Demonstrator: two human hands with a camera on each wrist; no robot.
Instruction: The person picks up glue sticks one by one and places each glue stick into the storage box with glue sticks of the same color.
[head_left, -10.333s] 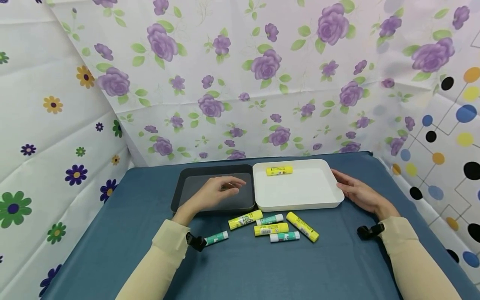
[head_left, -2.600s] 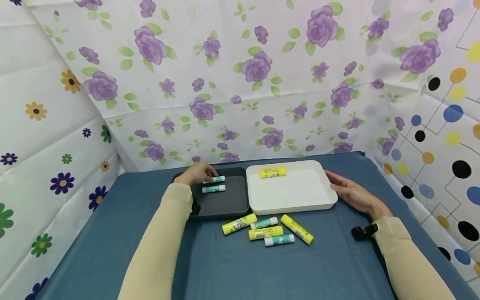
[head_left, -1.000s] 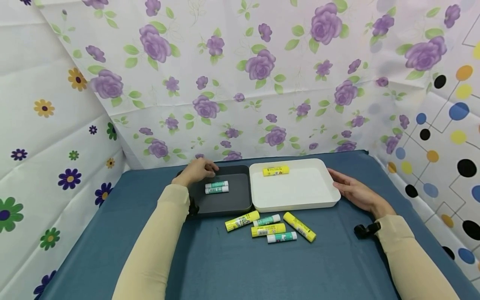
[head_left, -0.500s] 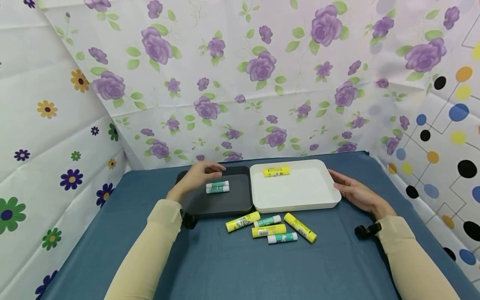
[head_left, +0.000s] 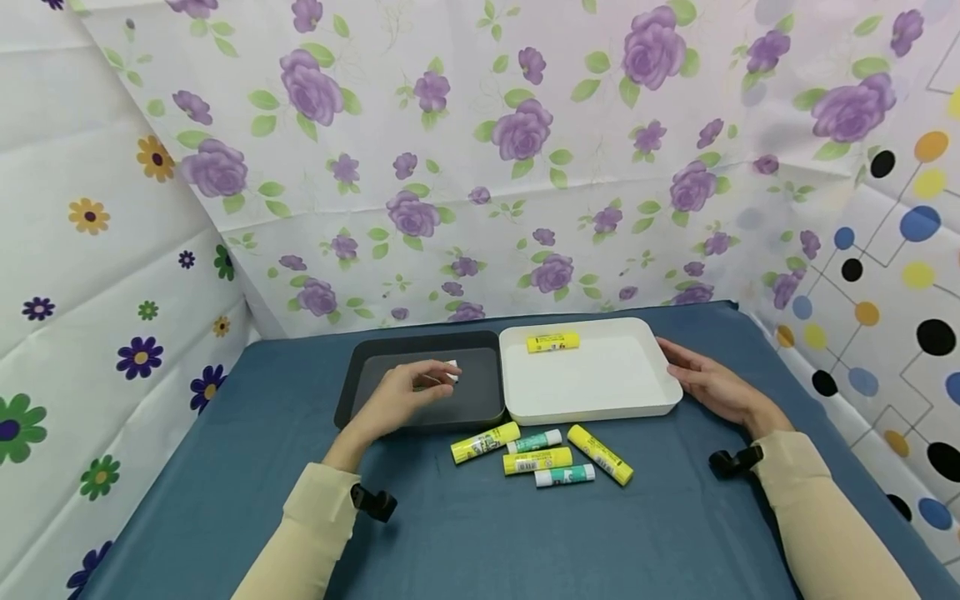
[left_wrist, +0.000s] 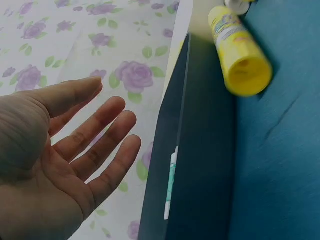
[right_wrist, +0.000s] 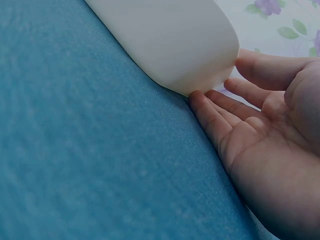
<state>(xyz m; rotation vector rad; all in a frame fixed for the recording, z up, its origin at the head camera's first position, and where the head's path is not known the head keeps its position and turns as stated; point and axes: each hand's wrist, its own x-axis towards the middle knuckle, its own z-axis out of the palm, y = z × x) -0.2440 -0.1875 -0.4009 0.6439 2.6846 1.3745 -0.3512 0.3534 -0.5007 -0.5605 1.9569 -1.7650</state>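
My left hand [head_left: 397, 398] hovers over the dark grey tray [head_left: 347, 392], palm facing right and nothing between its fingers. In the head view it covers most of the green-and-white glue sticks [head_left: 453, 372] lying in that tray; only a white end shows. The left wrist view has a green-and-white glue stick [left_wrist: 171, 185] beyond the tray's wall. On the other side, my right hand [head_left: 712, 385] touches the right end of the white tray [head_left: 592, 415], its fingertips at the tray's outer wall. A yellow glue stick [head_left: 552, 342] lies in the white tray near its back.
In front of the trays, several glue sticks lie on the blue cloth [head_left: 480, 533]: yellow ones [head_left: 485, 442] [head_left: 537, 461] [head_left: 601, 455] and two green-and-white ones [head_left: 534, 442] [head_left: 565, 476]. The trays stand side by side. A flowered curtain [head_left: 465, 167] rises behind the table.
The green-and-white glue stick from the cloth's left is gone; two now lie in the dark tray. My left hand let go there and drew back toward the front. The right hand stays put.
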